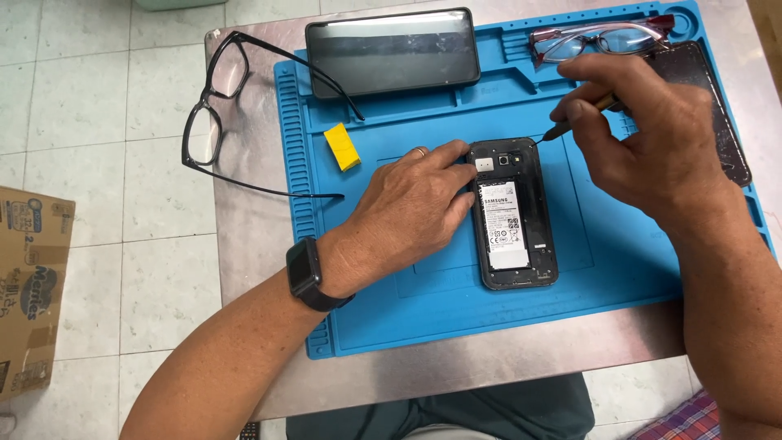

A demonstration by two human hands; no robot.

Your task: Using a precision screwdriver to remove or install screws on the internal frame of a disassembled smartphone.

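We are pressing our left hand [415, 208] flat, fingers spread, against the left edge of an opened phone [513, 213] that is lying back-up near the middle of the blue mat [391, 318], its battery showing. That hand is gripping nothing; it is only steadying the phone's side and upper corner. Our right hand [652, 138] is closing in a pinch on a thin screwdriver [570, 122], whose tip is touching the phone's upper right corner, at about one o'clock from the phone's middle.

At eleven o'clock from the phone a yellow block [342, 147] is sitting on the mat, well apart from our fingers. At twelve o'clock a dark second phone [393, 51] is lying face-up across the mat's far edge. Black glasses [213, 114] are resting at ten o'clock, straddling the worktop [252, 244] edge and the mat's left border. Red-framed glasses [599, 39] are lying at one o'clock, and a dark back cover [717, 106] is running along the mat's right edge, partly under our right hand.

Open mat is stretching from four to seven o'clock of the phone, down to the near edge. A cardboard box [28, 285] is standing on the floor at nine o'clock.
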